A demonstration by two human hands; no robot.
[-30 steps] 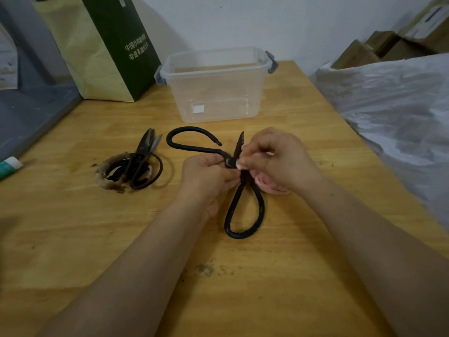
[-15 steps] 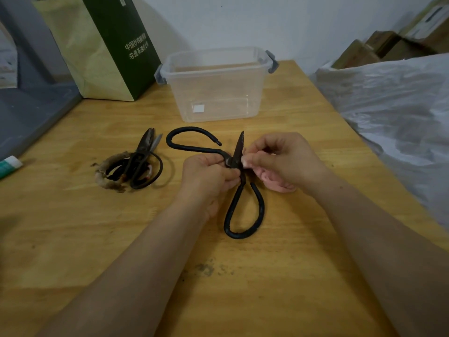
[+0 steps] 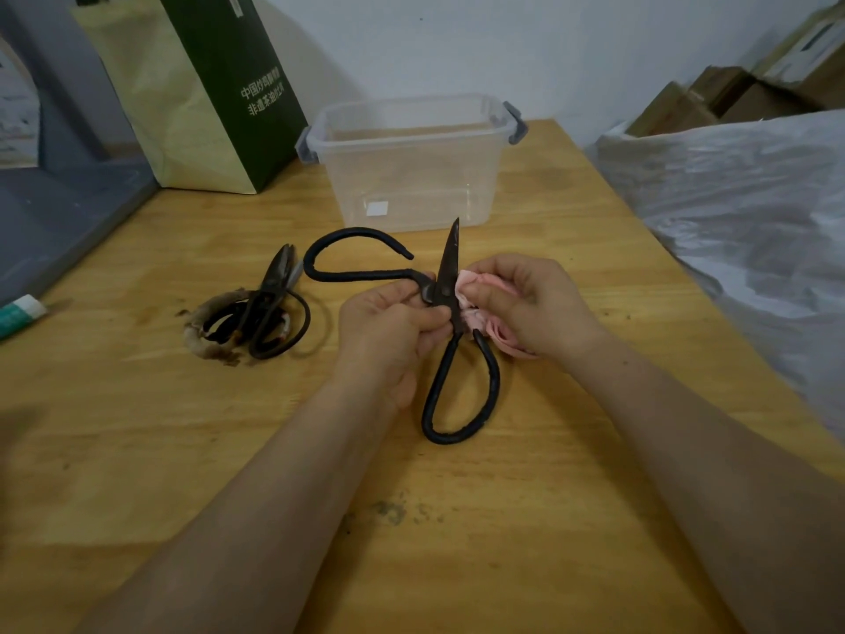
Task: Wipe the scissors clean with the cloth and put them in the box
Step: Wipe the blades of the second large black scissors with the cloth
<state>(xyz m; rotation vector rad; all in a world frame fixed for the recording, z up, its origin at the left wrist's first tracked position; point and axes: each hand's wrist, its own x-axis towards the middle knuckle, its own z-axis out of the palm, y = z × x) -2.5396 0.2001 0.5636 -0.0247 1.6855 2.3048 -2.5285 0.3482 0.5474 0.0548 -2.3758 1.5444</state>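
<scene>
On table (image 3: 548, 519): spare scissors (image 3: 263, 308) left | box (image 3: 411, 176) behind | bag (image 3: 192, 93) beyond

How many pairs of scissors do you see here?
2: large black metal scissors in the left hand, and worn wrapped-handle scissors lying to their left; that heap may hide another.
</scene>
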